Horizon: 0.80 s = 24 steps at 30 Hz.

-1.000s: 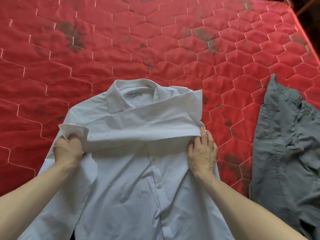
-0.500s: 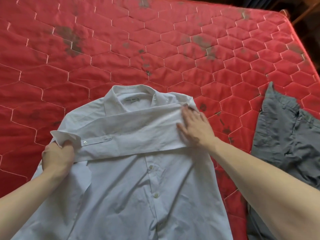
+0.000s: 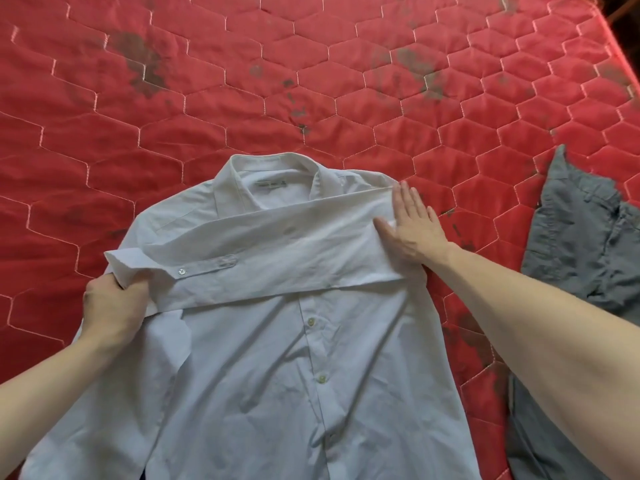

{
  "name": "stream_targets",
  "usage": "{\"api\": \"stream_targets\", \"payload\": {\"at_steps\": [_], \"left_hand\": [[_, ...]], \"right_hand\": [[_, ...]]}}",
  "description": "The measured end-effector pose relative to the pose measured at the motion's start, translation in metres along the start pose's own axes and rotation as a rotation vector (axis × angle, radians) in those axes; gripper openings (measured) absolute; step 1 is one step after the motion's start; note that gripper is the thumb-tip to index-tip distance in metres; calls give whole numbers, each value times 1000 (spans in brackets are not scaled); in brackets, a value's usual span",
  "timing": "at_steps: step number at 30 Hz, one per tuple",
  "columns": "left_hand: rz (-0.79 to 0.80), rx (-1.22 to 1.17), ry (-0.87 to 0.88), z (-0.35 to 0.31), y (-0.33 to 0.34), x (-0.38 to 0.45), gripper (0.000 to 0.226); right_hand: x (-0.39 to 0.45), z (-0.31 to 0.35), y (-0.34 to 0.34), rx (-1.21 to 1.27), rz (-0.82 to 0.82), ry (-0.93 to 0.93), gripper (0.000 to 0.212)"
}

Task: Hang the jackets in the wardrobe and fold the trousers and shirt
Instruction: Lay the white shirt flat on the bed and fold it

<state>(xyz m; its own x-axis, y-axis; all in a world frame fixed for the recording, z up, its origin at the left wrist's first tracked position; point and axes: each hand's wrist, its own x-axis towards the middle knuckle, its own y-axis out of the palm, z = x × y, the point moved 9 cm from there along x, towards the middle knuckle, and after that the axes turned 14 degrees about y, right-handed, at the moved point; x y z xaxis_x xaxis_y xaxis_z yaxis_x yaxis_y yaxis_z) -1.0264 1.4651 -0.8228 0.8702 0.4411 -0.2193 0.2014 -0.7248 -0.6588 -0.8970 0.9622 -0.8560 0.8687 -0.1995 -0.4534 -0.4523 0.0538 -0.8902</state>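
Left hand (image 3: 114,308) grips cuff (image 3: 126,263), tensioning sleeve (image 3: 277,251) across shirt (image 3: 294,375); right hand (image 3: 412,230), flat, pins fold.

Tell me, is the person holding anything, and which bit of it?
Yes. The left hand grips the white shirt by the sleeve, just below the cuff. The right hand holds nothing; it presses flat on the folded sleeve.

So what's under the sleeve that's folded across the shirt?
The sleeve lies over the chest of the white shirt. Collar above and buttons below show. The covered chest is hidden. The left hand grips the cuff; the right hand presses flat.
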Motion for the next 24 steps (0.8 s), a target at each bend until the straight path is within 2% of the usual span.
{"api": "stream_targets", "payload": {"at_steps": [1,3,6,8,10,14,18,21,22,24], "left_hand": [[10,-10,11,-2,1,0,37],[29,-28,19,-7,0,-4,46],[41,-22,21,-7,0,-7,52],[42,8,25,-2,-2,-11,50],[50,42,24,4,-7,-18,45],[90,102,42,22,-21,-36,27],[72,337,-7,55,-37,-57,25],[34,487,14,76,-53,-67,46],[67,507,27,82,-56,-66,49],[176,459,30,97,-59,-63,39]], "right_hand": [[7,-9,-1,16,22,98,82],[9,-6,-10,8,6,135,81],[-21,33,-38,43,-290,-83,67],[-61,73,-32,95,-339,-300,59],[-100,118,-5,91,-255,-453,58],[-153,207,48,4,11,-534,60],[-179,287,55,54,38,-555,61],[-193,336,65,-44,73,-610,59],[-192,345,70,-75,95,-600,60],[-189,356,75,-92,118,-548,61]]}}
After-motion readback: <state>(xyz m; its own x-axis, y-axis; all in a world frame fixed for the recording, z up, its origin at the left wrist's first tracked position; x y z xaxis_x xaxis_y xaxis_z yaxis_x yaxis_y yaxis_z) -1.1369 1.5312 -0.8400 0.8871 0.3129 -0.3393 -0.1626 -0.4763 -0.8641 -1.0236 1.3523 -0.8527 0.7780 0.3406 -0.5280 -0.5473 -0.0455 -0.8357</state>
